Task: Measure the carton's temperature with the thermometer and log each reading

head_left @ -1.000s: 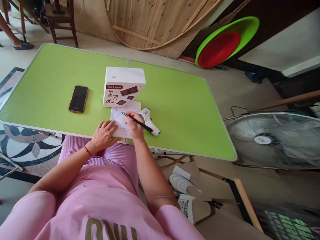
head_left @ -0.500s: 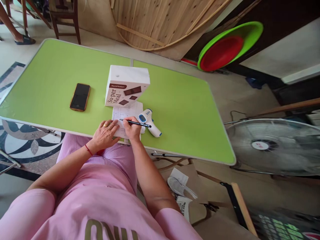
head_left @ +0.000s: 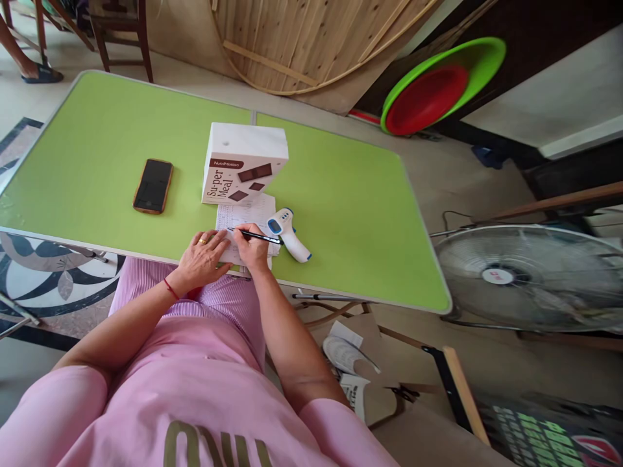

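My right hand (head_left: 252,248) is closed around a dark pen (head_left: 265,238), its tip at the paper (head_left: 250,209) that lies by the table's near edge. Handwriting covers part of that sheet. With fingers stretched out, my left hand (head_left: 203,258) rests flat on the paper's left side; a ring and a red wrist string show on it. Just right of the pen lies a white and blue infrared thermometer (head_left: 291,240). Behind the paper stands a white "Super Meal" box (head_left: 246,165), which overlaps the sheet's far edge in view.
A smartphone (head_left: 152,187) lies left of the box on the green folding table (head_left: 341,194). To the right stands a large floor fan (head_left: 525,279). Green and red basins (head_left: 428,100) lean beyond the table. A chair (head_left: 121,39) and a person's foot (head_left: 41,72) are at the far left.
The whole view has shifted slightly, so everything sits a little further left and up. The pen's tip has moved slightly over the paper; both hands keep nearly the same pose.
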The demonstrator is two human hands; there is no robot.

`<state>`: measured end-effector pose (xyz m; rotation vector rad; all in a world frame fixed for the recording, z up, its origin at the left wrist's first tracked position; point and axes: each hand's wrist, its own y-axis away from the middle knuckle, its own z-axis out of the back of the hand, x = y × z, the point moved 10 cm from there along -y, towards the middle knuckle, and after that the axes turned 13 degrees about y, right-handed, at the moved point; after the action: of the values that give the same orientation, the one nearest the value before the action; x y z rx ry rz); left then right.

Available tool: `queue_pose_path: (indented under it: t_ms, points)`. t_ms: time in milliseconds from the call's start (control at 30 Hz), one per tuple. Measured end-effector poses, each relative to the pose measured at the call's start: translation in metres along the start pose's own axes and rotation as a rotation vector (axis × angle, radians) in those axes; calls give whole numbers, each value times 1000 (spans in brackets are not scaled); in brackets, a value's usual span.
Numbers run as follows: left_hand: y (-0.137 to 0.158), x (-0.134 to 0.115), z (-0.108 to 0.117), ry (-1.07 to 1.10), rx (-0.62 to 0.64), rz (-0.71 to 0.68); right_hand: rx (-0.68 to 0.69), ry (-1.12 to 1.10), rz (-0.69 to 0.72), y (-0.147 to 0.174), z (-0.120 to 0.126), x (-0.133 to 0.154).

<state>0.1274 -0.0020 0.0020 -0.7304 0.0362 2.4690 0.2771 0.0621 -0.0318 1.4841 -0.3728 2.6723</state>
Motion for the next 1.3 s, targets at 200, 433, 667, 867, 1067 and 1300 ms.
queue_pose_path:
  t_ms: [200, 433, 667, 867, 1067, 1300]
  points:
    - [-2, -2, -2, -19, 46, 23, -23, 42, 81, -1, -2, -2]
    - [-1, -1, -1, -28, 46, 27, -55, 84, 167, 0, -3, -2]
    - [0, 0, 0, -23, 23, 14, -34, 100, 174, 0, -5, -2]
    - [-1, 1, -2, -28, 37, 19, -58, 63, 112, -2, -3, -6]
    - [0, 1, -1, -14, 23, 10, -59, 82, 133, -2, -4, -5]
    - [0, 0, 0, -8, 20, 11, -54, 70, 144, 0, -4, -7]
